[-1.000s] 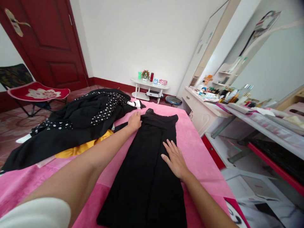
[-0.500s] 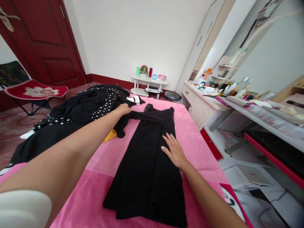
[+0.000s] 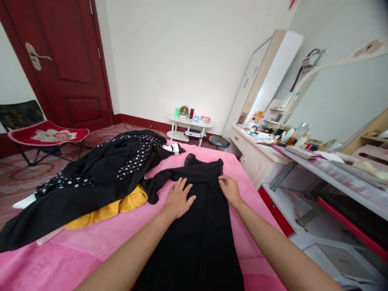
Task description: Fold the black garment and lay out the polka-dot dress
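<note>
In the middle of the frame the black dress lies flat on the pink bed, not folded yet. The left hand presses spread on it; the right hand pinches its right edge. One sleeve is lying out to the left.

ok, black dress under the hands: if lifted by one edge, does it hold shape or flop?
Likely floppy: the black dress lies flat on the pink bed cover with soft folds and a sleeve trailing limply to the left. Probably light, since it looks like thin cloth. It may bunch rather than slide when pushed; the left hand lies flat on it, while the right hand seems to pinch its edge.
</note>
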Demonstrator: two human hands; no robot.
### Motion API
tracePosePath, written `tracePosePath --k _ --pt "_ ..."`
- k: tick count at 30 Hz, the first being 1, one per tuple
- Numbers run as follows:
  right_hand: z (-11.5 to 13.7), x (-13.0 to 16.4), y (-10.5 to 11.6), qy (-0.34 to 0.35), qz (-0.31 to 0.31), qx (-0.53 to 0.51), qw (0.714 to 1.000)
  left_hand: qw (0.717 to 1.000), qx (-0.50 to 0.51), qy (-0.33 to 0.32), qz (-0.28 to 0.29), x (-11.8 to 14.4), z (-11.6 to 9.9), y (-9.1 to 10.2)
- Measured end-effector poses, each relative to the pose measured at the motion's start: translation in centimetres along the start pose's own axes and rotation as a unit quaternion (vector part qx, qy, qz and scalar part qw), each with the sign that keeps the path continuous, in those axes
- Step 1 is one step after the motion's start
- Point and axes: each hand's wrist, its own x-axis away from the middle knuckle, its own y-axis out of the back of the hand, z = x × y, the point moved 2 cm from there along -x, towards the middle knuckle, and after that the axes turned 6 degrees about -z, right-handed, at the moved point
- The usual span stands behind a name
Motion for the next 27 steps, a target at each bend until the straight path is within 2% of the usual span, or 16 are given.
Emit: tracePosePath --k 4,7,14,17,20,24,27 --pt "0.0 -5.4 -1.7 -0.028 -0.026 0.028 0.999 1.000 0.002 0.004 -0.007 -0.2 0.1 0.3" --pt "0.2 -8.4 -3.0 -0.050 -0.010 0.058 0.997 1.000 0.003 0.010 -0.005 -0.3 0.1 0.3" --pt "-0.6 -12.1 -6.1 -0.118 0.066 0.120 0.984 1.000 0.006 0.014 -0.010 -0.4 0.1 0.1" --pt "-0.5 -12.2 -7.2 -0.127 0.068 0.127 0.981 1.000 0.007 0.015 -0.011 -0.5 0.2 0.1" --pt "0.1 -11.2 -7.5 -0.105 0.084 0.113 0.984 1.000 0.007 0.016 -0.006 -0.5 0.2 0.1" --pt "1.8 -8.4 -5.9 -0.059 0.093 0.084 0.990 1.000 0.008 0.014 -0.005 -0.4 0.2 0.3" --pt "3.4 -4.2 -4.0 -0.008 0.061 0.067 0.996 1.000 0.017 0.014 0.000 -0.3 0.3 0.3"
